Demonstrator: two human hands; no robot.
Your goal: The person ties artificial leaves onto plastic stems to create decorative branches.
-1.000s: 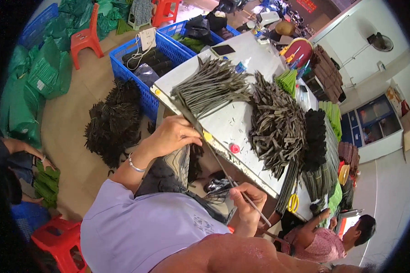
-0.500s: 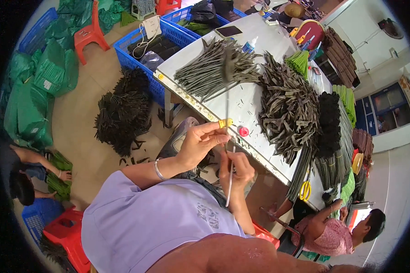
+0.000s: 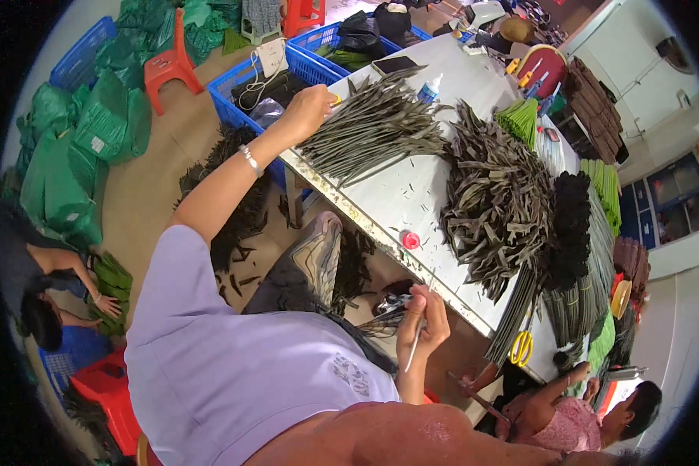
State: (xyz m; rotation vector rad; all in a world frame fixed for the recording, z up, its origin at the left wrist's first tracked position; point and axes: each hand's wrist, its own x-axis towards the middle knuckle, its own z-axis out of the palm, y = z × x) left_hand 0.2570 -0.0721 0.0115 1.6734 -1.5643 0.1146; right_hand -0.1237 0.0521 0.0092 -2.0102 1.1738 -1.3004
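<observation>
My left hand (image 3: 309, 113) reaches to the left end of a pile of dark green artificial stems with narrow leaves (image 3: 377, 128) on the table. Its fingers are curled together, with a yellow cover on one fingertip; what they hold, if anything, is hidden. In front of my body, below the table edge, my right hand (image 3: 427, 322) is closed around a thin pale rod (image 3: 414, 348), which points down from the fingers. A small red round cap or pot (image 3: 410, 240) sits near the table's front edge. Right of the stems lies a large heap of loose dark leaves (image 3: 497, 202).
The white table (image 3: 427, 272) has a worn front edge. Yellow-handled scissors (image 3: 522, 348) and a white-blue bottle (image 3: 429, 89) lie on it. A blue crate (image 3: 233, 109) stands beyond its left end. A co-worker (image 3: 559, 412) sits at right, another person (image 3: 46, 279) at far left.
My left hand has moved away from my right hand, up and left to the stem pile. The leafed stem raised between my hands is gone from there. My right hand has dropped lower with the rod.
</observation>
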